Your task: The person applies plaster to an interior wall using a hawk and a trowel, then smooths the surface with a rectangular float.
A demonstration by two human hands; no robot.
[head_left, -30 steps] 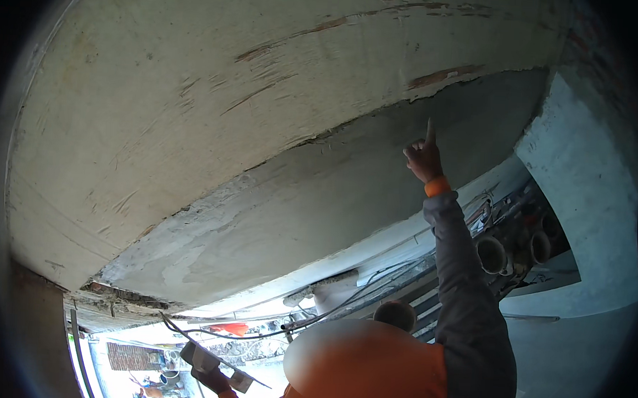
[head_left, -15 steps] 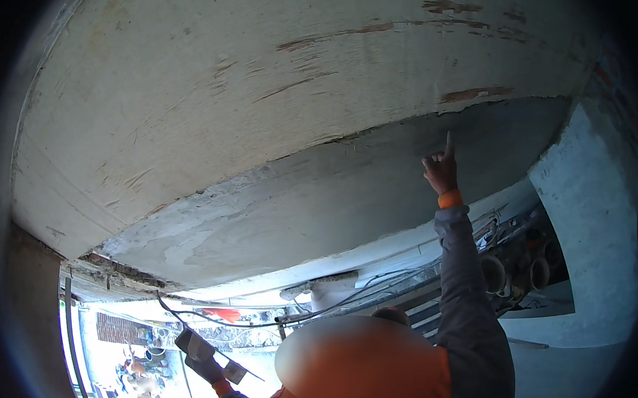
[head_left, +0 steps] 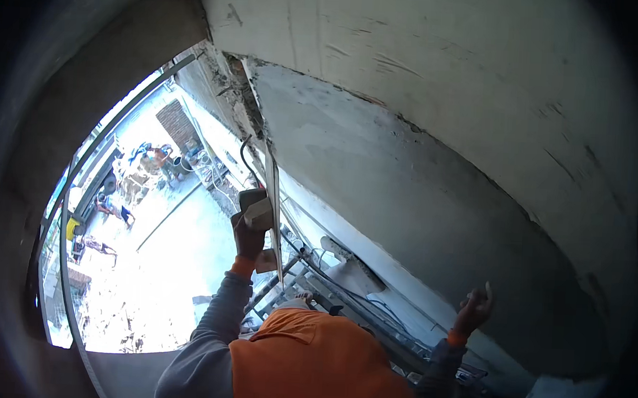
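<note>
Plainly, the left hand (head_left: 249, 237) grips a float (head_left: 274, 213), its fingers clamped on the blocky handle (head_left: 259, 215). The float stands nearly upright, seen almost edge-on, left of the middle and near the left end of the grey plaster (head_left: 419, 182). A second small block (head_left: 266, 261) sits lower on the same side of it.

To the right, the right hand (head_left: 474, 312) is raised in front of the plaster. One finger points up while the others bend; whether those are pressed together, or whether the hand touches the plaster, cannot be told. Nothing shows in its grasp.

Orange wristbands (head_left: 243, 267) circle both wrists, above grey sleeves (head_left: 222, 301), and an orange vest (head_left: 312, 362) fills the near middle. Beyond the plaster, a pale surface (head_left: 446, 48) stretches to the far right. Dark cables (head_left: 343, 294) run between the vest and the plaster. On the left, a bright yard (head_left: 182, 243) opens out, with people (head_left: 110, 208) and a brick panel (head_left: 178, 124) at its far side.
</note>
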